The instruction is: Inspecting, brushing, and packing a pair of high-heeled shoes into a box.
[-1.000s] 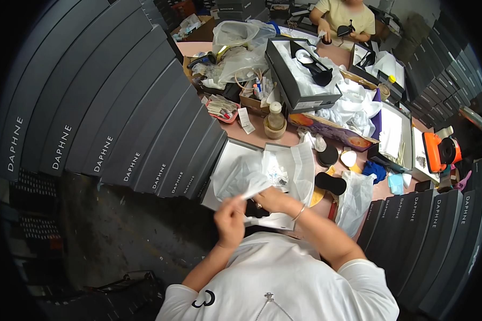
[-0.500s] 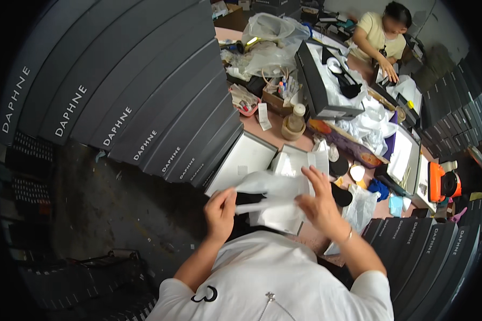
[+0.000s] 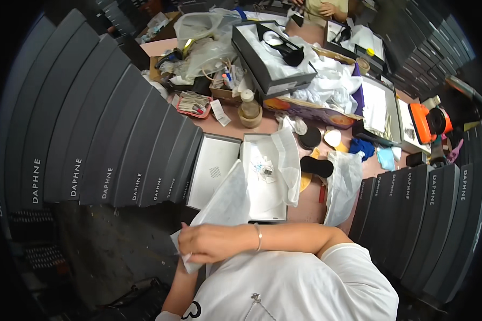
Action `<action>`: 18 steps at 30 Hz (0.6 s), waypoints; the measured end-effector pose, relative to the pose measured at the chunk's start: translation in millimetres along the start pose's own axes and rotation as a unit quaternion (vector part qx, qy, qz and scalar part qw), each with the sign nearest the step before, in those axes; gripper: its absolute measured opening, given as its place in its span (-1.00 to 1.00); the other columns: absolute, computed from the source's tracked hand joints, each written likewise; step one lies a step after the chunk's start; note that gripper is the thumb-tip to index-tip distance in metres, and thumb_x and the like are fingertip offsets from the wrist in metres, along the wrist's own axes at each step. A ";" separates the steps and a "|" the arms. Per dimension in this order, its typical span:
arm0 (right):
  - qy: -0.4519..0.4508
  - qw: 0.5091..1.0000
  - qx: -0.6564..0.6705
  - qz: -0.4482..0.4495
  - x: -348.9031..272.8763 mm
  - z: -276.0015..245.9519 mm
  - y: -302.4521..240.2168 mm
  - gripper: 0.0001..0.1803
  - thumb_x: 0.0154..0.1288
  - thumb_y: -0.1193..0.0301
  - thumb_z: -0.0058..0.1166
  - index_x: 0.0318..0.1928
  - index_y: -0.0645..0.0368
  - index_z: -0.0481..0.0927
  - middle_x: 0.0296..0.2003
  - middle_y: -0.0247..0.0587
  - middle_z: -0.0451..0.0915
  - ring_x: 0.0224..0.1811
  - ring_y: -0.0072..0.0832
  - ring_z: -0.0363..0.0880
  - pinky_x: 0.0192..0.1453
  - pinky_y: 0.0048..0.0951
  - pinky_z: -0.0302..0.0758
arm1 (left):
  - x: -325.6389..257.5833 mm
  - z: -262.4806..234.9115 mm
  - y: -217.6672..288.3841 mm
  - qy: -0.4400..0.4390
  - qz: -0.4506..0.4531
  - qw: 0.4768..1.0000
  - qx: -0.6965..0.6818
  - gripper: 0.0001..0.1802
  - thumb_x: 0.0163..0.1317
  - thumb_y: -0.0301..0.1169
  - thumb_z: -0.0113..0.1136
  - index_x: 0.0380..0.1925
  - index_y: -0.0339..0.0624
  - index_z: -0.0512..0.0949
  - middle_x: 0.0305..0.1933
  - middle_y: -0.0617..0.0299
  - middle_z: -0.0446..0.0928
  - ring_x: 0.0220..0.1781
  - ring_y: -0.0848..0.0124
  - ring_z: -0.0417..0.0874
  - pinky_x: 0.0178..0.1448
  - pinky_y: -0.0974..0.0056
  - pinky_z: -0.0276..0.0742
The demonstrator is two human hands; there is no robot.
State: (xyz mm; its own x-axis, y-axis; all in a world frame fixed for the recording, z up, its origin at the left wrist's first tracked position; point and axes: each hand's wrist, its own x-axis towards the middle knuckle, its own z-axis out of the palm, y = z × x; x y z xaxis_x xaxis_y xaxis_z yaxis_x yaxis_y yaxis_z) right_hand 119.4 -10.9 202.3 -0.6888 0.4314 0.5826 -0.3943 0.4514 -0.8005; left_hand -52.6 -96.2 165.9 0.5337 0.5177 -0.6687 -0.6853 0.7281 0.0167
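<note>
A thin white sheet (image 3: 224, 195), perhaps tissue paper or a bag, slants from over the open box down to my hands. My right hand (image 3: 211, 243) reaches across my body to the left, a bracelet on its wrist. Its fingers are curled on the sheet's lower end. My left forearm (image 3: 179, 291) comes up beneath it; that hand is almost wholly hidden behind the right hand and the sheet. Just ahead lies an open white-lined box (image 3: 268, 206) with small packets and crumpled paper (image 3: 286, 160) in it. Left of it lies a pale box lid (image 3: 211, 163).
Tall rows of dark shoe boxes stand at left (image 3: 85, 144) and right (image 3: 434, 214). The pink table (image 3: 305, 214) holds a bottle (image 3: 249, 109), black pads (image 3: 317, 167), a plastic sleeve (image 3: 341, 187), a box with black shoes (image 3: 289, 53) and an orange tool (image 3: 423, 123). Another person (image 3: 326, 8) sits opposite.
My view has shifted. The white sheet, earlier spread between both hands before me, now hangs at the left. My right hand has crossed over to my left one, which is now hidden.
</note>
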 end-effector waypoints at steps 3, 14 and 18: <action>0.010 0.994 0.094 0.058 -20.5 10.6 0.6 -0.82 0.20 0.42 0.09 -0.40 0.31 0.48 -0.41 -0.05 0.47 -0.31 -0.15 0.48 -0.20 -0.27 0.45 | -1.8 1.1 -16.1 -0.050 0.061 0.996 0.049 -0.39 0.16 -0.18 -0.11 0.20 -0.24 0.31 0.27 0.04 0.32 0.32 0.18 0.32 0.36 0.12 0.26; 0.501 0.816 0.088 0.275 -121.8 -54.9 19.6 -0.41 0.32 0.25 0.16 0.23 0.27 0.29 0.03 -0.22 0.53 -0.01 -0.60 0.49 0.06 -0.49 0.46 | 133.5 66.0 -57.2 0.016 0.577 0.405 0.709 -0.23 -0.01 -0.55 0.35 0.26 -0.25 0.29 0.40 -0.13 0.14 0.44 -0.01 0.18 0.44 0.07 0.17; 0.541 0.750 0.181 0.333 -144.8 -83.7 14.5 -0.44 0.29 0.36 0.17 0.21 0.34 0.31 -0.01 -0.16 0.56 0.00 -0.50 0.53 0.07 -0.44 0.49 | 121.1 28.6 -38.4 -0.015 0.434 0.592 0.679 -0.64 0.18 -0.41 0.28 -0.04 -0.31 0.51 0.04 0.12 0.54 0.08 0.24 0.57 0.15 0.21 0.49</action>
State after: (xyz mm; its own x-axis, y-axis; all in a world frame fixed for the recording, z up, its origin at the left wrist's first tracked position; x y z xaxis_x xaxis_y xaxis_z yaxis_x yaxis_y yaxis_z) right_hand 264.3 -1.4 118.2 0.0140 0.9372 -0.3485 -0.4567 -0.3041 -0.8360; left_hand 52.5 -48.7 105.6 0.2949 0.9546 0.0424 0.3113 -0.1379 0.9403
